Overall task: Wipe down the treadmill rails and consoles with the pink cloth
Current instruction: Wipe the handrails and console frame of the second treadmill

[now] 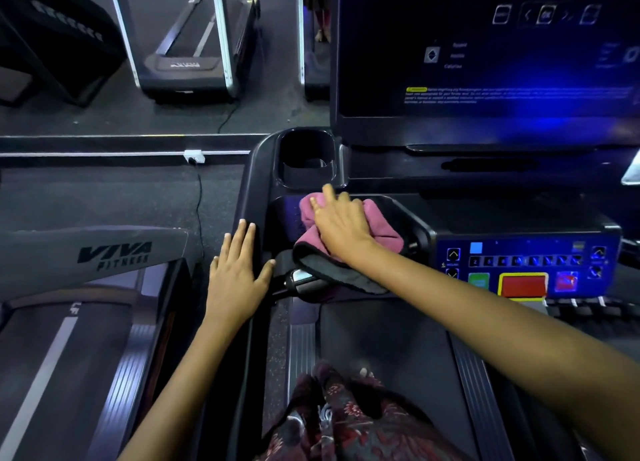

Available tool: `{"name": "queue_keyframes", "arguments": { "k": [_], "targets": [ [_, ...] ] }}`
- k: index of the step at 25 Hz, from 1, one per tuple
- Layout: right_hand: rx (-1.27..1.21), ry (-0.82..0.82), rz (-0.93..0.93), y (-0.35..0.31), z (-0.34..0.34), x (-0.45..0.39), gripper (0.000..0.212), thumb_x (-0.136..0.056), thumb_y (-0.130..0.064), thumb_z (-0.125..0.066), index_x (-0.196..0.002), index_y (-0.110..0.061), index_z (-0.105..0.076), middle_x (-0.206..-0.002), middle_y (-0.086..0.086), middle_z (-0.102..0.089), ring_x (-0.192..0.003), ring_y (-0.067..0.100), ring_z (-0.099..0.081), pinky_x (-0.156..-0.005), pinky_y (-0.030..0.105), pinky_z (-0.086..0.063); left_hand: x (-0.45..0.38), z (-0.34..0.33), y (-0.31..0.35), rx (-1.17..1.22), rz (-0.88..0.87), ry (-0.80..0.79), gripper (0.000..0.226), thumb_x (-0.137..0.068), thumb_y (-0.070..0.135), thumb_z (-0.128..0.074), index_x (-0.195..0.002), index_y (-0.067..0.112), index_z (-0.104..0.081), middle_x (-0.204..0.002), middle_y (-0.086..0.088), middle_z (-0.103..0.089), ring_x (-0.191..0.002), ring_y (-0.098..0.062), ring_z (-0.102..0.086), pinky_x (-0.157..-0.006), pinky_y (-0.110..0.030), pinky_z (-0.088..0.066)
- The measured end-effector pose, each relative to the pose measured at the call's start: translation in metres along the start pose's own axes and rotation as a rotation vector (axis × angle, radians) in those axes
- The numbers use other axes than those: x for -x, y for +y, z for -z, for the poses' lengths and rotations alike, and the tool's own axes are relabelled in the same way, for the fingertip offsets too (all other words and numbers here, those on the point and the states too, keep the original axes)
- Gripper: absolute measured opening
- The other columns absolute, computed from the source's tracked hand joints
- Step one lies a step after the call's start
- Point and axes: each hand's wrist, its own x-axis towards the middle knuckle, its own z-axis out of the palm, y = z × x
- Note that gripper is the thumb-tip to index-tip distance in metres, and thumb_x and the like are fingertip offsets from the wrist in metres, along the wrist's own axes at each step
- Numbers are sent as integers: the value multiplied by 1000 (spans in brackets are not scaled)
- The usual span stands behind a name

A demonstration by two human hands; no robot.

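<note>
The right hand (341,226) lies flat, fingers nearly straight, pressing the pink cloth (349,244) into the tray of the treadmill console (429,228), just below the cup holder (306,159). The left hand (237,273) rests open, fingers spread, on the black side rail (251,190). Right of the cloth sits the button panel (526,263), with the dark screen (485,52) above it.

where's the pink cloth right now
In the head view, the pink cloth lies in the console tray just below the cup holder, left of the button panel, pressed under the right hand.
</note>
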Motion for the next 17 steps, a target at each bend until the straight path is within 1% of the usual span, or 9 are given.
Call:
{"name": "queue_keyframes", "arguments": {
  "k": [3, 5, 7, 10, 13, 15, 17],
  "targets": [
    [24, -43, -204, 26, 1, 6, 36, -94, -6, -38, -129, -3, -43, -126, 21, -43, -97, 33, -58, -71, 35, -47, -1, 0, 5, -74, 17, 21, 71, -92, 36, -51, -149, 17, -14, -158, 2, -8, -144, -26, -12, -115, -46, -17],
    [43, -116, -307, 41, 5, 8, 35, -93, -7, -40, -127, -1, -48, -127, 22, -45, -103, 32, -57, -76, 35, -49, -7, 0, 12, -133, 19, 36, 71, -90, 37, -53, -146, 9, -21, -155, -8, -16, -140, -33, -22, -113, -46, -21],
    [80, -191, -337, 48, 7, 8, 32, -94, -7, -40, -123, -1, -53, -127, 20, -49, -110, 31, -52, -78, 36, -50, -14, -1, 20, -142, 32, 45, 70, -88, 39, -55, -142, 4, -28, -151, -16, -22, -135, -38, -27, -111, -49, -24],
    [183, -253, -313, 48, 11, 0, 31, -93, -8, -40, -117, -7, -60, -120, 13, -58, -112, 29, -51, -75, 34, -50, -31, -1, 24, -114, 58, -1, 74, -89, 42, -53, -146, 8, -19, -155, -15, -12, -140, -37, -16, -111, -50, -20],
    [74, -326, -234, 72, 31, -9, 31, -91, -22, -49, -119, -11, -60, -122, 9, -61, -112, 28, -57, -82, 32, -47, -45, 1, 20, -94, 39, -13, 75, -89, 40, -53, -147, 12, -15, -156, -9, -6, -142, -33, -12, -110, -52, -24],
    [5, -424, -101, 90, 45, -7, 34, -91, -29, -51, -117, -11, -61, -123, 13, -61, -109, 30, -59, -78, 31, -43, -47, 0, 18, -103, 38, -10, 76, -89, 41, -53, -147, 12, -15, -156, -9, -6, -142, -33, -12, -109, -53, -29],
    [-49, -532, -11, 104, 59, -1, 30, -89, -26, -51, -112, -11, -64, -118, 14, -63, -100, 31, -60, -72, 29, -41, -46, -2, 17, -107, 43, -4, 76, -89, 42, -53, -147, 12, -15, -156, -9, -6, -141, -33, -13, -107, -53, -31]
  ]
}}
